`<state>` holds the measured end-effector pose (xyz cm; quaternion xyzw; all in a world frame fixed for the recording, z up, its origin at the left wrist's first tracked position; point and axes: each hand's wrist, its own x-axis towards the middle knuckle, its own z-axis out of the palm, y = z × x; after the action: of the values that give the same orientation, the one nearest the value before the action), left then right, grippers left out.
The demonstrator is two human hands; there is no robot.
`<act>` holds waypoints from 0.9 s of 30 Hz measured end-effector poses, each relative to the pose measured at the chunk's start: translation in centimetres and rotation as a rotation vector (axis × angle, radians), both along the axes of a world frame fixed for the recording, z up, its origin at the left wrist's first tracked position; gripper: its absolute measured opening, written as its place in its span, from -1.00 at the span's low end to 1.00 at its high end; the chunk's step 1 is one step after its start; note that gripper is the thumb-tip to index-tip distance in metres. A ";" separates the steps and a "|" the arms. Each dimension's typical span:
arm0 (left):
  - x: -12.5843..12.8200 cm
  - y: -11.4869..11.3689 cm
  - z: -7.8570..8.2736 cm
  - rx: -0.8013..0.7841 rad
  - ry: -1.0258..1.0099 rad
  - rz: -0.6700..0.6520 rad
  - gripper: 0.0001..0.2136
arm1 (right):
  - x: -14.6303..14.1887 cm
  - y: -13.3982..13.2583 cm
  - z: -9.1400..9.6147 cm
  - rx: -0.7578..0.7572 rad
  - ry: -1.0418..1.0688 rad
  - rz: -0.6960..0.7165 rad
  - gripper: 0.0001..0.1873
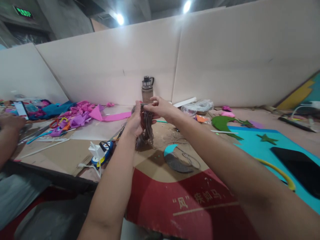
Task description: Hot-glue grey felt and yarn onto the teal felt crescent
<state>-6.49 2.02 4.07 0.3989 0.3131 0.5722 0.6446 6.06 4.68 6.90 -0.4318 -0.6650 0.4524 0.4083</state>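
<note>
A bundle of grey-brown cord [148, 128] hangs from my two hands above the cardboard. My left hand [135, 121] is closed round the top of the bundle from the left side. At its upper right, my right hand [160, 108] has its fingers bent in against the cord; what its fingertips pinch is partly hidden. Loose strands reach down to the cardboard. Below and to the right lies a crescent [176, 161], grey with a blue tip, and a loop of thin cord [191, 158] rests beside it.
Behind my hands stands a water bottle [147, 90] against the white partition [120, 63]. Pink and purple scraps [80, 115] and a power strip [103, 155] are left; another person's hand [11, 121] is far left. A blue sheet [250, 136] and black phone [297, 170] lie right.
</note>
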 end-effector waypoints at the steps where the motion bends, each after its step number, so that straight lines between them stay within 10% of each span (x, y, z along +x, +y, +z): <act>1: -0.1 0.1 0.0 0.017 -0.045 0.029 -0.46 | 0.0 0.0 -0.3 -0.014 0.051 -0.014 -0.30; 12: -1.1 1.2 -0.2 0.180 -0.282 0.327 -0.73 | 1.3 -5.1 -7.1 -0.196 -0.204 0.182 -0.23; 16: -2.1 1.6 -0.1 0.154 -0.303 0.413 -0.73 | 2.7 -6.5 -6.1 -0.129 -0.243 0.327 -0.79; 27: -4.6 2.3 -0.3 0.138 -0.489 0.436 -0.65 | 8.2 -7.2 -3.4 0.105 0.794 -0.310 -0.76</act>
<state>-11.04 4.36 3.79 0.2161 0.1874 0.7954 0.5344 14.22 -2.56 3.51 -0.2976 -0.4055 0.4824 0.7171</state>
